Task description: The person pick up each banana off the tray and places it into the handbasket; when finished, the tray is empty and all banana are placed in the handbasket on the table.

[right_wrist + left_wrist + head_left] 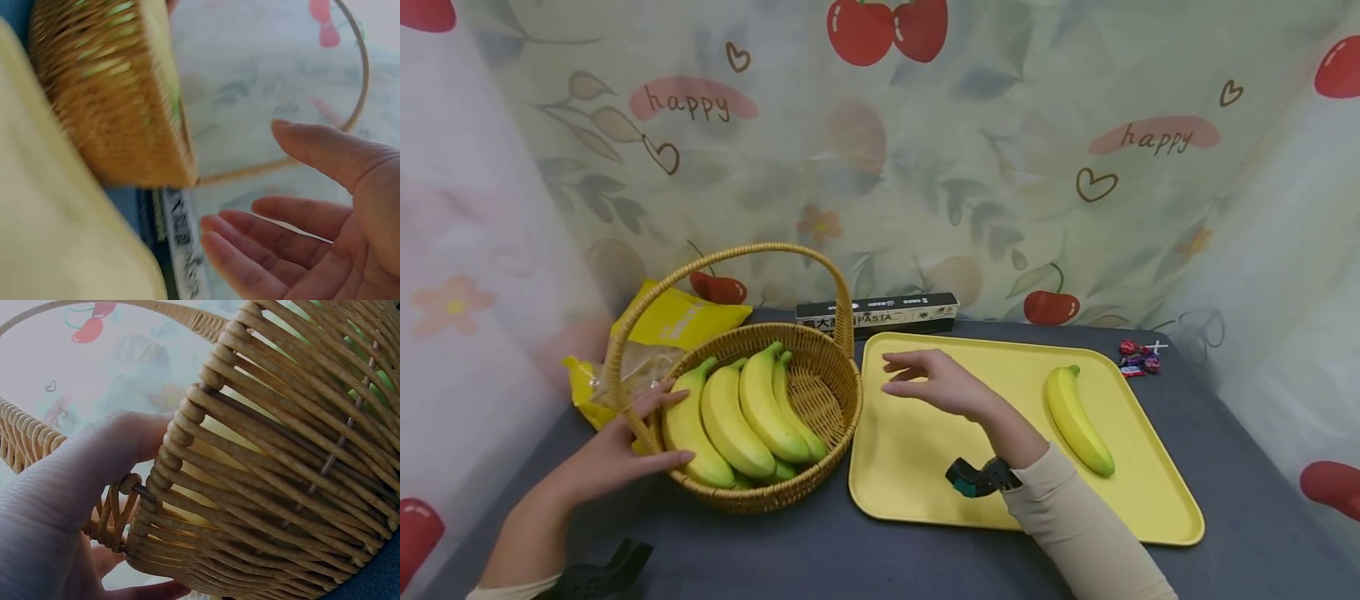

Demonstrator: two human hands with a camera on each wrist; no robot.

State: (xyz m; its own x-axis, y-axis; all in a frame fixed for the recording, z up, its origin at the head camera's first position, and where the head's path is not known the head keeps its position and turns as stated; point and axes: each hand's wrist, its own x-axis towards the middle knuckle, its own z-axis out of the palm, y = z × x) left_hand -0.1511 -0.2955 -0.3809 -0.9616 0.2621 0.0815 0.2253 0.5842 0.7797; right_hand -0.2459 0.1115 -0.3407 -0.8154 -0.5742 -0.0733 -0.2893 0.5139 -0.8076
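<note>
A wicker basket with a tall arched handle holds several bananas. My left hand grips the basket's left rim at the foot of the handle, thumb and fingers on either side of it. Up close in the left wrist view, the thumb lies over the woven rim. Above the left part of a yellow tray hovers my right hand, fingers loosely extended and holding nothing. One single banana lies on the tray's right side. In the right wrist view, the open palm faces the basket.
Behind the basket, a yellow bag leans near the patterned curtain. A black and white pasta box stands at the back edge. Several wrapped lollipops lie beyond the tray's far right corner. A dark cloth covers the table.
</note>
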